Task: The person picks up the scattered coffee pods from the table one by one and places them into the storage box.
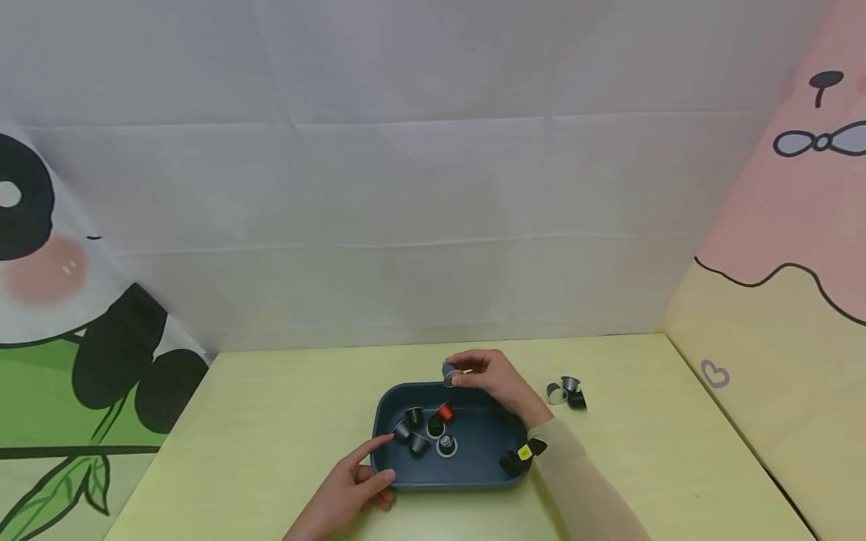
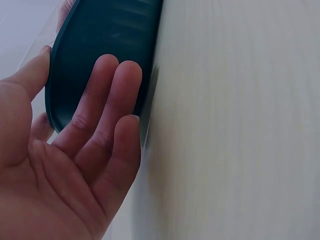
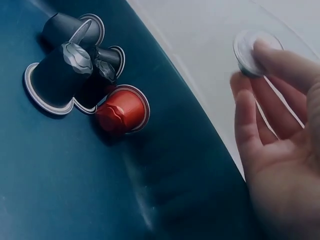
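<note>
**Capsule pinched above tray's far rim**

Head view. Left hand (image 1: 352, 485) sits lowest in frame, wrist cut off by the bottom edge; its fingers are straight, the forefinger laid on the near-left corner of the tray (image 1: 473, 473). Right hand (image 1: 490, 376) reaches over the far rim and pinches a grey capsule (image 1: 449, 371) just above that rim. Its sleeve (image 1: 582, 481) runs out of frame at the bottom, and a black wrist strap with a yellow tag (image 1: 522, 453) covers the tray's right near corner. Inside the tray, a cluster: red capsule (image 1: 444, 412) among several dark ones, too small to count surely. Three more capsules (image 1: 567, 391) lie on the yellow table (image 1: 271, 421), right of the tray and well apart from it.

Left wrist view. Palm fills the lower left. Straight fingers (image 2: 107, 100) press flat against the tray's outer wall (image 2: 100, 40); the thumb lies at the rim. Tray contents hidden. Table blurred.

Right wrist view. Fingertips (image 3: 280, 60) grip the capsule (image 3: 250, 52) by its foil face; its body is hidden behind them. It hangs outside the tray floor (image 3: 75, 175), apart from the red capsule (image 3: 122, 110) and the dark capsules (image 3: 65, 70) touching it. Tray cut off by the frame on the left and below.
</note>
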`<state>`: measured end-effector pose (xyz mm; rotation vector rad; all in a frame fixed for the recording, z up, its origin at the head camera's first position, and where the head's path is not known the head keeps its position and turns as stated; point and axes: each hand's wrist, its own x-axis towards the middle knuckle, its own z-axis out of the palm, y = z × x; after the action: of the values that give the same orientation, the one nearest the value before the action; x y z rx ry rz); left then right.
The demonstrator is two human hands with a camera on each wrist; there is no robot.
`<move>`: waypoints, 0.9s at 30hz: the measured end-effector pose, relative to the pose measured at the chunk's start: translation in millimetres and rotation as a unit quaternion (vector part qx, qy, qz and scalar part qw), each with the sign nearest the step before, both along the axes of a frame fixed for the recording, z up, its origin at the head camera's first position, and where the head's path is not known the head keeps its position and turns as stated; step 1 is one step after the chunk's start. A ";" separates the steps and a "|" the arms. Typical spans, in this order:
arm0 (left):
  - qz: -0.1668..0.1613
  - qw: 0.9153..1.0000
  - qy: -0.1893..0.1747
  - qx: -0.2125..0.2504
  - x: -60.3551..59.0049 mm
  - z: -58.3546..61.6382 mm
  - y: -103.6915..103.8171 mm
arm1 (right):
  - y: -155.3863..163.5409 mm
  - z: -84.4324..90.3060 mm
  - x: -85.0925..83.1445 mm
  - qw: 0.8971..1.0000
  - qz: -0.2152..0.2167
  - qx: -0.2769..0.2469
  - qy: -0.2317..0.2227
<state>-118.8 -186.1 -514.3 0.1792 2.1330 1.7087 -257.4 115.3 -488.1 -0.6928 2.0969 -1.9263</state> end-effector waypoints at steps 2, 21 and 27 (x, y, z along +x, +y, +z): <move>0.000 1.000 0.000 0.003 -0.3 0.5 0.8 | 0.5 -0.9 0.8 1.000 0.025 0.010 0.004; 0.002 0.999 -0.015 0.038 -1.8 -6.4 -0.6 | -7.6 -12.7 3.2 0.962 0.167 0.216 -0.010; -0.001 0.998 -0.020 0.052 -1.0 -4.5 -0.8 | -8.7 -11.0 4.1 0.957 0.165 0.239 -0.003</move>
<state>-119.8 -186.9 -518.8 0.1749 2.0157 1.8080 -253.3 106.6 -499.1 -0.8504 2.1550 -1.1833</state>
